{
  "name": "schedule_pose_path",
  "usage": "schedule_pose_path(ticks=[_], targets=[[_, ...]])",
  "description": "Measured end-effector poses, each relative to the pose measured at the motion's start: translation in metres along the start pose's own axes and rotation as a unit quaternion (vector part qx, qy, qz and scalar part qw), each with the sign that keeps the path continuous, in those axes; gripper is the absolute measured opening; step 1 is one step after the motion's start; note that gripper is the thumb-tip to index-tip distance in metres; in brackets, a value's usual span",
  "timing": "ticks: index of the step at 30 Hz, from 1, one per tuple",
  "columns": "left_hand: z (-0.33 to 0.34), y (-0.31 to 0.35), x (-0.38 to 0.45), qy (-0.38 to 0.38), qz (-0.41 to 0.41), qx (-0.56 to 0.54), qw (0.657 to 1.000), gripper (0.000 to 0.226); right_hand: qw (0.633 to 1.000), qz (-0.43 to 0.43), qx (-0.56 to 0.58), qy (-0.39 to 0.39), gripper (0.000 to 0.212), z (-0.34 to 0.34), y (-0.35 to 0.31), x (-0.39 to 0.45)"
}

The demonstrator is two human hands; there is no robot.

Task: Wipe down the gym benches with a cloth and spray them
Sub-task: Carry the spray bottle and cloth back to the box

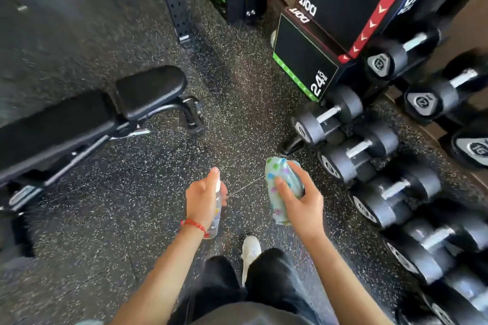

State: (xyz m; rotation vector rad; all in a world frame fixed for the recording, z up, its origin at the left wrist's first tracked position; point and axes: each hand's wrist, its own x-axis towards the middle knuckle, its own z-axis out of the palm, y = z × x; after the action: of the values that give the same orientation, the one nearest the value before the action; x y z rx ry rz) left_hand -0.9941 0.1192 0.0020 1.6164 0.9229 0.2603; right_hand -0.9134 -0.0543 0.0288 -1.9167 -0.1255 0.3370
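Observation:
My left hand point(202, 199) grips a small clear spray bottle point(216, 215), with the forefinger on its white top. My right hand point(301, 199) holds a bunched pale cloth with coloured dots point(281, 187). Both hands hang over the speckled rubber floor, apart from each other. The black padded gym bench point(87, 116) stands to the left, its seat pad point(150, 90) nearest the middle of the view. Neither hand touches the bench.
A rack of black dumbbells point(377, 166) runs down the right side. Black plyo boxes point(311, 58) stand at the upper right, and a perforated rack upright point(174, 0) at the top. My white shoe point(250, 248) and dark trousers show below.

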Motion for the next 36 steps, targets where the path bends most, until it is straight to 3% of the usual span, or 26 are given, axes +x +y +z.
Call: schedule_pose_path(ticks=[10,24,36], targets=[[0.019,0.062,0.144,0.018,0.004,-0.011,1.000,0.066,1.000,-0.005,-0.001,-0.007,0.029,0.042,-0.034,0.146],[0.016,0.160,0.415,-0.013,0.030,0.016,0.999,0.066,1.000,0.001,0.015,0.024,0.029,0.142,-0.124,0.380],[0.095,0.237,0.588,-0.012,0.024,0.003,1.000,0.066,0.999,-0.017,0.006,0.045,0.031,0.147,-0.158,0.589]])
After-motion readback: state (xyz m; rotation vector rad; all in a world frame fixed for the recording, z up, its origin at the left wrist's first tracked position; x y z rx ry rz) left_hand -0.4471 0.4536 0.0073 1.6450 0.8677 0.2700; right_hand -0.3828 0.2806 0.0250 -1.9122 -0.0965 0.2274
